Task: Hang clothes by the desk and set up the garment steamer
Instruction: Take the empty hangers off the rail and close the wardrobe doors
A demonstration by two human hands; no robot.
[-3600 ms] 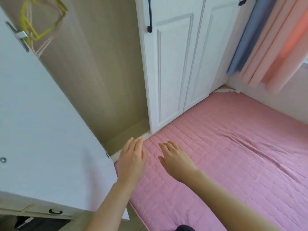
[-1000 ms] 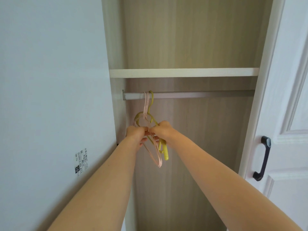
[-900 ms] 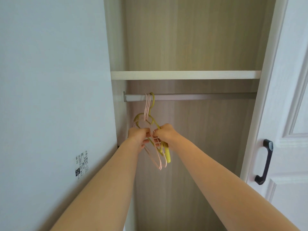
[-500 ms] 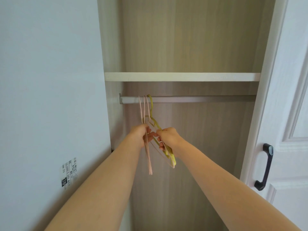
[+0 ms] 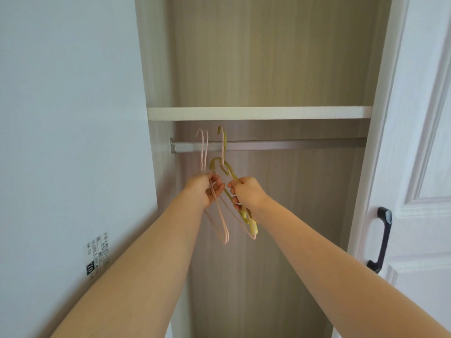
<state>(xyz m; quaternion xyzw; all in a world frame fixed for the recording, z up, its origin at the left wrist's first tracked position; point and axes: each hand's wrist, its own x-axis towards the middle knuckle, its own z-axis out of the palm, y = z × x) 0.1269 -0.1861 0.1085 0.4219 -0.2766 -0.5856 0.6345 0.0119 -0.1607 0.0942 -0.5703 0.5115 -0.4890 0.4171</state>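
left hand (image 5: 204, 189): fingers curled round the thin pink hangers (image 5: 220, 223), hooks raised above the rail (image 5: 280, 145)
right hand (image 5: 245, 192): fingers grip the yellow-green hanger (image 5: 225, 170), likely separating it
step: probably fetching hangers for clothes

An open wardrobe (image 5: 268, 57) with a wood-grain interior held a white shelf (image 5: 258, 113) and, just below it, a metal rail (image 5: 292, 144) running across. On the left stood its open white door (image 5: 68, 118) bearing a small printed label (image 5: 97, 256). On the right, a closed panelled door (image 5: 419, 142) carried a dark handle (image 5: 382, 240).
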